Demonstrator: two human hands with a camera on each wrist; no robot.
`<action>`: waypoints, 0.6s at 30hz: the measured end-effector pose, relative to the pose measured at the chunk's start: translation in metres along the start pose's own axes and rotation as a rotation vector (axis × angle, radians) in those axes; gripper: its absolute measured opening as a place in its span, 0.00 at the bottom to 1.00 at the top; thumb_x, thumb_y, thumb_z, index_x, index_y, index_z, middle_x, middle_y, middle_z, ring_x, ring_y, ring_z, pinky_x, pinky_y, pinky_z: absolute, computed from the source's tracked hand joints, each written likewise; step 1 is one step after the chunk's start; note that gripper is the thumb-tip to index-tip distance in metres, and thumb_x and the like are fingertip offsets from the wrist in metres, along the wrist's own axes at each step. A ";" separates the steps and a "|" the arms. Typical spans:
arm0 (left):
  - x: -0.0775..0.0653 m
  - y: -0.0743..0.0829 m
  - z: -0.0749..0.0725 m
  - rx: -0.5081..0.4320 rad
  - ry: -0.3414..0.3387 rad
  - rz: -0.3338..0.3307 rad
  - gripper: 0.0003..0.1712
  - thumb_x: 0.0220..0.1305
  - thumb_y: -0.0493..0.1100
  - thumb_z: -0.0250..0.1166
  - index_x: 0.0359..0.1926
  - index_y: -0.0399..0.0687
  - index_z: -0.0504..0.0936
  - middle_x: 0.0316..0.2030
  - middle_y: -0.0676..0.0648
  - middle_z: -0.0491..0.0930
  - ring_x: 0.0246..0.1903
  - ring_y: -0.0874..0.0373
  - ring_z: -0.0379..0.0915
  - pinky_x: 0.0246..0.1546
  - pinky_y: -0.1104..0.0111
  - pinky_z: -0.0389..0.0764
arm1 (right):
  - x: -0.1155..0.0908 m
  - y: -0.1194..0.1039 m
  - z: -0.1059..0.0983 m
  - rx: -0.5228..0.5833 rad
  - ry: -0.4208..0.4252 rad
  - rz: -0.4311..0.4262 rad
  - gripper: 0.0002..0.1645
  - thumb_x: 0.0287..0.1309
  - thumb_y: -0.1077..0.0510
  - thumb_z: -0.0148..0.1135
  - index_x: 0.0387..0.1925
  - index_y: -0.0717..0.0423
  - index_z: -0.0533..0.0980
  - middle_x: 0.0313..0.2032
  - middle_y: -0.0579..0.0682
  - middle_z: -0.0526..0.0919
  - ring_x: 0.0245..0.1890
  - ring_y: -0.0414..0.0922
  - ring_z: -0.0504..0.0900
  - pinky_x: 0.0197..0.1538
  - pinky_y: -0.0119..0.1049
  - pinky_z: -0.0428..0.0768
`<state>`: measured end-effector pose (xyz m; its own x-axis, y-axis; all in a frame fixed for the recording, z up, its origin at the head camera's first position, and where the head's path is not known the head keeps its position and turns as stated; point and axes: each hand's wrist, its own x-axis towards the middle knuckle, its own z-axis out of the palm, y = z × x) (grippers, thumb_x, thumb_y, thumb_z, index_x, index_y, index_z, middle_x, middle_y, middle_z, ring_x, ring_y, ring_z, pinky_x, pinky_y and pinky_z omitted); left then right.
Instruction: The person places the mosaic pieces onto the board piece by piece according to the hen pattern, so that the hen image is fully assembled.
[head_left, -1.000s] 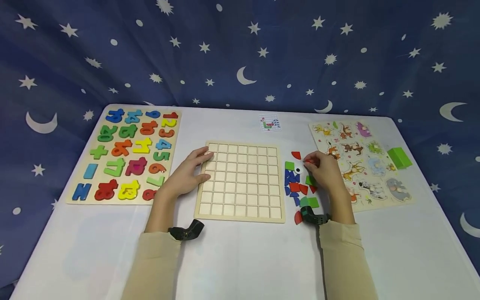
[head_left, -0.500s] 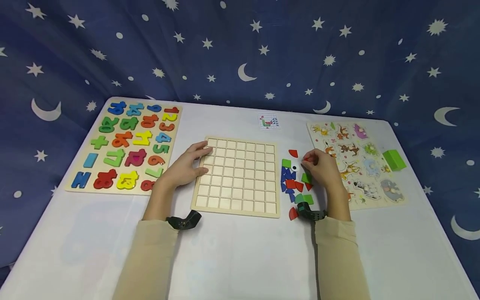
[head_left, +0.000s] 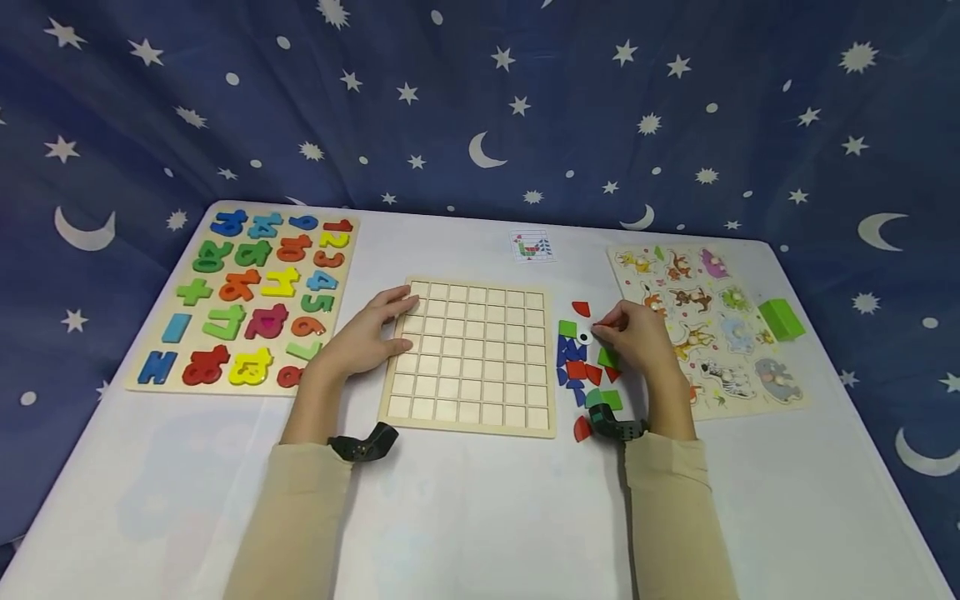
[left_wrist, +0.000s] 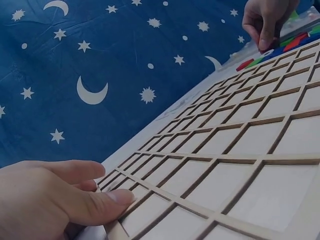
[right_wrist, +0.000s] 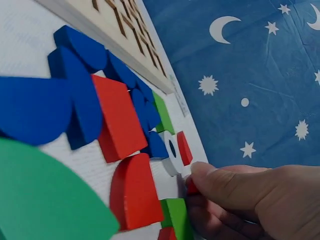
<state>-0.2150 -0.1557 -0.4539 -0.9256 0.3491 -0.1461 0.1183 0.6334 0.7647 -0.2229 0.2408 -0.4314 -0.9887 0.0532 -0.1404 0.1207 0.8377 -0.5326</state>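
Observation:
My left hand (head_left: pixel 367 335) rests at the left edge of a pale wooden grid board (head_left: pixel 467 431). In the left wrist view its thumb (left_wrist: pixel 112 200) lies on the board's rim, with the fingers beside it. My right hand (head_left: pixel 637 335) pinches a small red piece (right_wrist: pixel 191 186) between thumb and fingers; most of that piece is hidden. Right by its fingertips lie a white piece with a black dot (head_left: pixel 585 337) and a red quarter-round piece (head_left: pixel 581 308). Several blue pieces (head_left: pixel 572 350), a red square (head_left: pixel 576 370) and green pieces (head_left: pixel 567 328) lie closer to the board.
A number puzzle (head_left: pixel 258 387) stands at the left, an animal puzzle (head_left: pixel 738 406) at the right, partly behind the right hand. A green block (head_left: pixel 782 320) sits past it. Behind the grid board lies a picture card (head_left: pixel 533 247). A starry curtain (head_left: pixel 420 83) hangs behind the table.
The right hand has moved slightly toward the white dotted piece with the red piece in its fingers. The left hand stays at the board's edge. The head view has shifted a little.

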 end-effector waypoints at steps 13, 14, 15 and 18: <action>-0.002 -0.006 -0.016 0.021 -0.042 -0.005 0.45 0.59 0.40 0.66 0.73 0.53 0.53 0.74 0.53 0.46 0.73 0.51 0.43 0.71 0.53 0.48 | -0.003 -0.004 -0.004 -0.036 -0.064 -0.027 0.12 0.63 0.57 0.59 0.47 0.55 0.79 0.44 0.56 0.81 0.41 0.51 0.74 0.49 0.44 0.75; -0.002 -0.006 -0.017 0.032 -0.042 -0.004 0.46 0.59 0.40 0.66 0.74 0.52 0.53 0.74 0.52 0.47 0.73 0.51 0.45 0.70 0.53 0.49 | -0.003 -0.005 -0.005 -0.040 -0.066 -0.031 0.12 0.63 0.58 0.59 0.47 0.55 0.79 0.44 0.56 0.81 0.41 0.51 0.74 0.48 0.44 0.75; -0.003 -0.006 -0.018 0.046 -0.040 -0.006 0.46 0.59 0.41 0.67 0.74 0.52 0.53 0.74 0.52 0.48 0.73 0.51 0.46 0.70 0.54 0.50 | -0.003 -0.005 -0.005 -0.041 -0.067 -0.033 0.12 0.63 0.58 0.59 0.47 0.55 0.79 0.44 0.56 0.81 0.41 0.51 0.74 0.47 0.43 0.74; -0.004 -0.006 -0.020 0.080 -0.052 -0.017 0.45 0.59 0.42 0.67 0.73 0.51 0.54 0.74 0.52 0.49 0.73 0.51 0.44 0.70 0.54 0.50 | -0.004 -0.006 -0.004 -0.039 -0.082 -0.035 0.13 0.62 0.57 0.60 0.47 0.55 0.80 0.43 0.57 0.81 0.40 0.51 0.74 0.46 0.42 0.74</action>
<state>-0.2195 -0.1751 -0.4455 -0.9082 0.3716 -0.1924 0.1329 0.6922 0.7093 -0.2202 0.2376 -0.4243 -0.9814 -0.0193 -0.1910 0.0815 0.8591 -0.5053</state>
